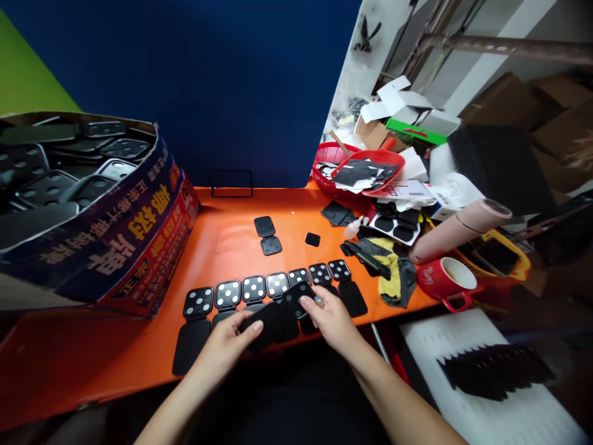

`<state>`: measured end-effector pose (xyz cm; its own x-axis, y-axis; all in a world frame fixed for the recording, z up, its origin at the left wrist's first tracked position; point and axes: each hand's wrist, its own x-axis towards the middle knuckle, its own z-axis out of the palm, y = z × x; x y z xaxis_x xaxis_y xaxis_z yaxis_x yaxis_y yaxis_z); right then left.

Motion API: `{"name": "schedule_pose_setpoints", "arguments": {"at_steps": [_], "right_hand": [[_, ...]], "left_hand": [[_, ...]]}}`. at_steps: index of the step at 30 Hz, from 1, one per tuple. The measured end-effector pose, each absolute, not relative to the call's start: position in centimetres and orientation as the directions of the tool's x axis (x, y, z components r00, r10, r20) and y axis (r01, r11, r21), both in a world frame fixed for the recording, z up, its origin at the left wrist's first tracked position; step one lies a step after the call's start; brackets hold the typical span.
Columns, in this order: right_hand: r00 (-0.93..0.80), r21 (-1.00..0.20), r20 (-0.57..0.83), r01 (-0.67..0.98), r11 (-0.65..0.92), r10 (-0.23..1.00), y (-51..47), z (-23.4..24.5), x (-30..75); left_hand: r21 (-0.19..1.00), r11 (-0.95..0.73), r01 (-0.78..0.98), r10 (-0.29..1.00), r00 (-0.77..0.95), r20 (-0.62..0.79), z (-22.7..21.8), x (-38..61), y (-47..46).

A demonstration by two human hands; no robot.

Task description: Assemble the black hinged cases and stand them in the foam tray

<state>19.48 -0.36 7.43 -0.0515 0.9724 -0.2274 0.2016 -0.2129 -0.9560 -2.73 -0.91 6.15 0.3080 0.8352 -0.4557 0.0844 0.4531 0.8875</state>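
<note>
The black hinged plate [278,316] (two flat matte halves) lies at the orange counter's [231,241] near edge, just before the dotted row [266,287]. The left hand [227,347] grips its left half; the right hand [331,321] grips its right half.

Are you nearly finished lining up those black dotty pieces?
Looks done: seven dotted pieces lie in a row on the orange table. In hand: the left hand and right hand hold another black piece over the row. Probably left: the cardboard box beside it holds many more, so likely not nearly finished.
</note>
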Motion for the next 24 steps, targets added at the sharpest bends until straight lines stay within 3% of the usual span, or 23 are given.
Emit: {"name": "schedule_pose_setpoints", "arguments": {"at_steps": [2,5,10,14,18,20,24], "right_hand": [[-0.160,-0.955,-0.271,0.165,-0.245,0.949,-0.1,8.3,19.5],[-0.350,-0.953,-0.302,0.091,-0.288,0.887,0.2,9.2,19.3],[-0.406,-0.864,-0.438,-0.054,-0.500,0.802,0.4,8.4,19.0],[-0.342,-0.898,-0.404,-0.030,-0.440,0.848,0.2,8.0,19.0],[-0.186,-0.943,-0.155,0.321,-0.089,0.970,-0.8,9.4,19.0],[-0.245,-0.844,-0.062,0.530,0.081,0.967,-1.6,10.4,18.8],[-0.312,-0.591,-0.104,0.783,0.194,0.945,-2.5,11.3,17.9]], "left_hand": [[0.847,0.522,0.102,0.706,0.507,-0.495,6.7,-2.4,-1.7],[0.792,0.610,0.010,0.551,0.713,-0.433,7.2,-1.2,-3.0],[0.793,0.604,-0.085,0.627,0.665,-0.406,6.9,0.2,-4.4],[0.752,0.634,-0.179,0.682,0.588,-0.435,6.8,0.2,-4.6],[0.715,0.643,-0.276,0.745,0.443,-0.499,6.5,0.1,-4.3],[0.762,0.604,-0.235,0.774,0.402,-0.489,6.0,0.2,-4.2],[0.934,0.357,-0.011,0.871,0.364,-0.329,5.2,0.9,-4.9]]}}
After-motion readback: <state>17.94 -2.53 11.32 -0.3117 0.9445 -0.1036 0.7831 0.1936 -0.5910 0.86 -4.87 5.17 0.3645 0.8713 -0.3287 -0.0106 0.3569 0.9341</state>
